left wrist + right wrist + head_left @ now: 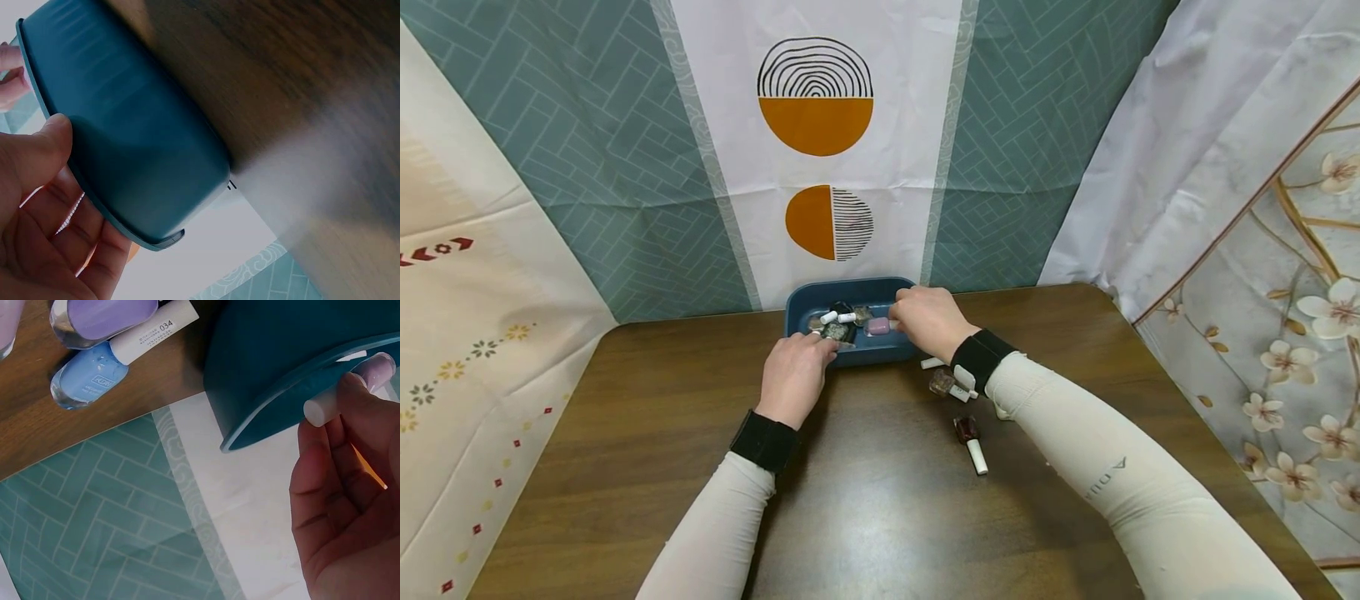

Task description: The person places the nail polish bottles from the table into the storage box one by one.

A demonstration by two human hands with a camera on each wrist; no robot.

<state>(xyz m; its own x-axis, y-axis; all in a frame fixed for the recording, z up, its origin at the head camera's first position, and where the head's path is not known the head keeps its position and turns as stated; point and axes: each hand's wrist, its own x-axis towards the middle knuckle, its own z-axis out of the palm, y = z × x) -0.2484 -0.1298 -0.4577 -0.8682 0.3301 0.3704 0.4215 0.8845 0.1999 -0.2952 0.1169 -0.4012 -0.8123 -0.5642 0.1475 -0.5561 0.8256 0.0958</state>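
Observation:
Close to the back edge of the table stands a blue plastic bin [880, 358] with several nail polish bottles [837, 332] inside. My left hand [793, 375] grips its front left rim. In the left wrist view the thumb [57, 134] lies on the outer wall [137, 125] and the fingers are past the rim. At the bin's right end, my right hand [931, 321] pinches a pink nail polish bottle [379, 372] by its white cap [322, 407] between thumb and fingers. The bottle's pink body overlaps the bin's opening in the head view.
Right of the bin, under my right forearm, lie more bottles: a brown glittery one [942, 382], a dark red one [967, 428], a blue one [90, 376] and a purple one [109, 319]. A patterned curtain [895, 167] hangs right behind the table.

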